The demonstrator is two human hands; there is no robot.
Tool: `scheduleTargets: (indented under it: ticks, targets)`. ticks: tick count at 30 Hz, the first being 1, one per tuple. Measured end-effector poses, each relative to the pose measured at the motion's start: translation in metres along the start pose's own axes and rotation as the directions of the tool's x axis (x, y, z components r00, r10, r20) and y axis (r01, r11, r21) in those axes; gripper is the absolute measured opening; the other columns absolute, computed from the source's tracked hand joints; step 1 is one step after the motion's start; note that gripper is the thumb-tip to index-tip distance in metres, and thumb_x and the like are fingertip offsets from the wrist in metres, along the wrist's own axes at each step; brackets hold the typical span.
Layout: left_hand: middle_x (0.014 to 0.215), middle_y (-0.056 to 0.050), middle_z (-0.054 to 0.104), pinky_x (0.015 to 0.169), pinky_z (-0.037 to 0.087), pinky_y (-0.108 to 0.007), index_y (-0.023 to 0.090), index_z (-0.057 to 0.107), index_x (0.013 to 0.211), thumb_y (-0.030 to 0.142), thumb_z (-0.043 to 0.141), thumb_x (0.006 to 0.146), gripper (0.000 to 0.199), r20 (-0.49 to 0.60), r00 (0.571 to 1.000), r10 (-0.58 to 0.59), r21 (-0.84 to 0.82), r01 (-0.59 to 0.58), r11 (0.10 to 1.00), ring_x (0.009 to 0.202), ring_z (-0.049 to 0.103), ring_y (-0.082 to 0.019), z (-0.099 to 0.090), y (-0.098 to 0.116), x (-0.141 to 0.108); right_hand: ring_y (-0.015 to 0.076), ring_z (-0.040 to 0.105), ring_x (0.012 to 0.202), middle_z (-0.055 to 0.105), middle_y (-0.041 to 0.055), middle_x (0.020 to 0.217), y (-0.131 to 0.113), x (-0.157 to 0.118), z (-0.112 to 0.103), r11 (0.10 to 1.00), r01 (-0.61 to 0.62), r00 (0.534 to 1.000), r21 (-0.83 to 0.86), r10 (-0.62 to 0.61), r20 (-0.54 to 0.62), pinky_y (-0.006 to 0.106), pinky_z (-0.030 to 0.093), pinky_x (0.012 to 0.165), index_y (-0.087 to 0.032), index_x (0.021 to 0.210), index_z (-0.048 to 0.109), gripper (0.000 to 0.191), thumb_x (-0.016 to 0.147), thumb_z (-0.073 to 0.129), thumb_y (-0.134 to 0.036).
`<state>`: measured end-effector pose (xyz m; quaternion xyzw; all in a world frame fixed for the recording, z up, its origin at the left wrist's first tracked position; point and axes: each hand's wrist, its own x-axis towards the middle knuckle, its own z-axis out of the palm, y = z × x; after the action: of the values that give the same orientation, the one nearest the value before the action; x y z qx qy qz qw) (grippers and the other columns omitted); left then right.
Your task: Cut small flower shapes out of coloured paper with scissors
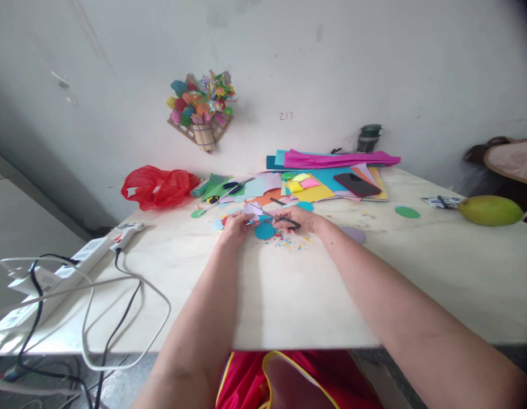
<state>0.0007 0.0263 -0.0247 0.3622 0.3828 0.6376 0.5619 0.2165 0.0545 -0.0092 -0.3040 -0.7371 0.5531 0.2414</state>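
My left hand pinches a pale lilac paper cutout with a scalloped edge. In my right hand is a pair of scissors with dark handles, its blades pointing left at the lilac paper. Whether the blades touch the paper I cannot tell. Between the hands, on the table, lies a blue paper circle. Small coloured paper scraps are scattered in front of my right hand. Another blue circle lies just behind it, and a lilac circle lies by my right forearm.
Coloured paper sheets and a phone lie at the back. A second pair of scissors and a red plastic bag are behind left. A power strip with tangled cables occupies the left edge. A yellow-green fruit is far right.
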Motion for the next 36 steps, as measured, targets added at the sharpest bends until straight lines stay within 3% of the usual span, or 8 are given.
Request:
scheduleTargets:
  ticks: [15,36]
  targets:
    - [0.063,-0.003,0.067,0.068,0.057,-0.03,0.014,0.064,0.059,0.014,0.079,0.052,0.017,-0.046,0.999,0.029,-0.027,-0.03,0.999,0.063,0.064,-0.015,0.002,-0.002,-0.001,0.0062,0.051,0.036,0.063,-0.0027,0.05,-0.009,0.001,0.011,0.999,-0.05,0.998,0.004,0.05,-0.043,0.015,0.039,0.036,-0.014,0.077,0.059,0.024,0.086,0.073,-0.03]
    - [0.062,-0.003,0.067,0.066,0.057,-0.029,0.013,0.064,0.059,0.011,0.077,0.054,0.014,-0.066,0.998,0.012,-0.029,-0.014,0.999,0.062,0.063,-0.014,0.005,-0.001,-0.002,0.0069,0.05,0.037,0.061,-0.0022,0.05,-0.01,0.0,0.012,0.999,-0.045,0.998,-0.021,0.044,-0.055,0.017,0.036,0.036,-0.015,0.073,0.057,0.03,0.083,0.075,-0.037]
